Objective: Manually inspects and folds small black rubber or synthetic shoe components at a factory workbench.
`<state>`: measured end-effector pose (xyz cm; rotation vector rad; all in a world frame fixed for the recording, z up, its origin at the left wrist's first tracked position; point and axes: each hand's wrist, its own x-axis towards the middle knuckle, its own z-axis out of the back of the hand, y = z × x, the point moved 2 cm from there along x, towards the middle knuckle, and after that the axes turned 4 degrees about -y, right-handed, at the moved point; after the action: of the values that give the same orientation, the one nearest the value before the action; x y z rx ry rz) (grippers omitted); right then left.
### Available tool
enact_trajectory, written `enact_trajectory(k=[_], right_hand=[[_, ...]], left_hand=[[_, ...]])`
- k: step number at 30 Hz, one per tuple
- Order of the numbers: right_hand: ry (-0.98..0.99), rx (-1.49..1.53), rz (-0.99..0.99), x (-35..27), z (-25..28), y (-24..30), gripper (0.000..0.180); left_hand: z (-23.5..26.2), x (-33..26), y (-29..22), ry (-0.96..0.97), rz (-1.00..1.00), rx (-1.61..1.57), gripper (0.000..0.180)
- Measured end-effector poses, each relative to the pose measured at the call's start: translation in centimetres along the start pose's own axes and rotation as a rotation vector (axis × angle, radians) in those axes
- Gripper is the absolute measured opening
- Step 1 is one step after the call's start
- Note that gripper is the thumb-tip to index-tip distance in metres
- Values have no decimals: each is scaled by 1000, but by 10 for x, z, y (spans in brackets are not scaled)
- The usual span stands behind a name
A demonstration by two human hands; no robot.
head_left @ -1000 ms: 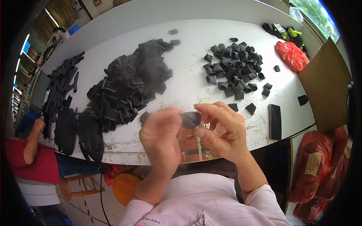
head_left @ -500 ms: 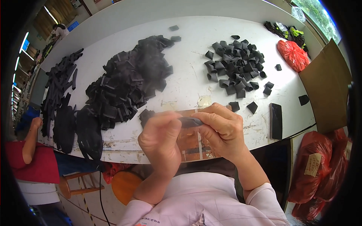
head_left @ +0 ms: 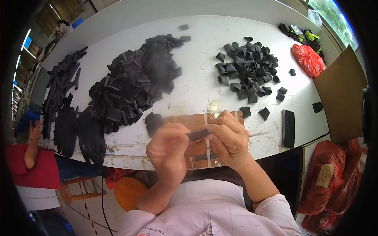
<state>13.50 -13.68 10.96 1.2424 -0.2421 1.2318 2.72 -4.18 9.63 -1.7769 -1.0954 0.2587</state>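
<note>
Between my two hands is a small dark grey fabric piece (head_left: pixel 198 135), seen nearly edge-on. My left hand (head_left: pixel 168 147) pinches its left end with thumb and fingers. On the other end, my right hand (head_left: pixel 229 137) has its thumb and curled fingers closed. Both hands are above a brown board (head_left: pixel 197 155) with pale tape strips at the table's front edge. Left of the hands lies a big heap of flat black fabric pieces (head_left: pixel 134 78), a few of them (head_left: pixel 154 122) close to my left hand. Beyond my right hand is a pile of black fabric loops (head_left: pixel 252 69).
Long black strips (head_left: pixel 59 90) lie at the far left. A phone (head_left: pixel 288 128) rests on the right, near a cardboard sheet (head_left: pixel 340 90) and a red plastic bag (head_left: pixel 308 59). Larger red bags (head_left: pixel 323 177) stand below. At left, a person in red (head_left: pixel 31 167) sits by a wooden stool (head_left: pixel 84 188).
The fabric piece has tilted and looks narrower, its right end now raised. My right hand has shifted slightly left and down. The person at left has raised their hand a little.
</note>
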Motion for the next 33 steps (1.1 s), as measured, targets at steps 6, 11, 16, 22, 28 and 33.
enact_trajectory(k=[6,11,16,22,28,33], right_hand=[[17,-76,-126,9,7,6,17],[-4,-158,-28,6,3,12,10],[-53,-87,-73,4,-4,8,12],[-71,-159,-26,4,-3,14,13],[-307,479,-541,-1,6,32,18],[-384,1078,-1050,-18,-2,40,24]], left_hand=[[-9,29,-15,407,-213,662,11],[-1,16,-4,293,103,593,8],[3,7,8,179,213,340,10],[5,-4,14,140,299,105,10],[-13,0,-7,176,34,55,16],[-29,-3,-17,194,-204,265,12]])
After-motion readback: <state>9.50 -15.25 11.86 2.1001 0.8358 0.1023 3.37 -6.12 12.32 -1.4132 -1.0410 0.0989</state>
